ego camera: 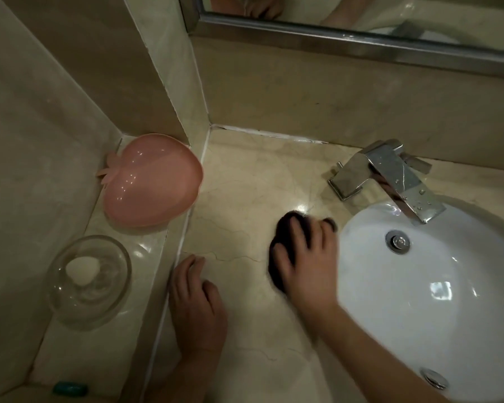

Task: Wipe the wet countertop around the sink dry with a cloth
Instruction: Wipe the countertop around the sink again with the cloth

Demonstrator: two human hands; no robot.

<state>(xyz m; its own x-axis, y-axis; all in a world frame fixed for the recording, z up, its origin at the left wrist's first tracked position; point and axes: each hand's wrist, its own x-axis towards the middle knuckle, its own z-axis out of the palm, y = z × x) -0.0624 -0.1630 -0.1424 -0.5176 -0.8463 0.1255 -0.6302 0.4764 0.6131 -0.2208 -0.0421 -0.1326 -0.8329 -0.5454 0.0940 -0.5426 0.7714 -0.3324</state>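
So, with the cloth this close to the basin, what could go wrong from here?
The right hand presses the dark cloth right beside the sink rim, so a stroke could slip into the basin. The strip behind the droplet-covered faucet may get skipped. The left hand rests on the countertop and could re-mark it.

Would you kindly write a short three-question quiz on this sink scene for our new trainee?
1. True or false: the right hand presses the dark cloth on the countertop left of the sink.
2. What lies in the glass bowl? A) white soap B) a sponge C) keys
3. Which hand rests bare on the countertop?

Key: 1 true; 2 A; 3 the left hand.
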